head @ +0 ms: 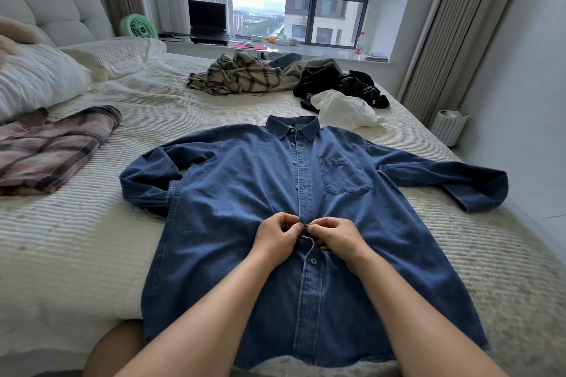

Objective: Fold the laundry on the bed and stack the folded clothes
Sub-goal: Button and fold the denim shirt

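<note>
Blue denim button-up shirt: flat on cream ribbed bedspread. Left hand, right hand pinch shirt's mid placket. Risk: button slips from pinch, placket bunches, later fold skews.

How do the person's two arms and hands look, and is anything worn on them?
Both forearms are bare up to the bottom edge of the picture: no sleeves show. The left hand and the right hand have no gloves, and no ring, watch or bracelet is visible. The fingernails look short and unpainted.
</note>
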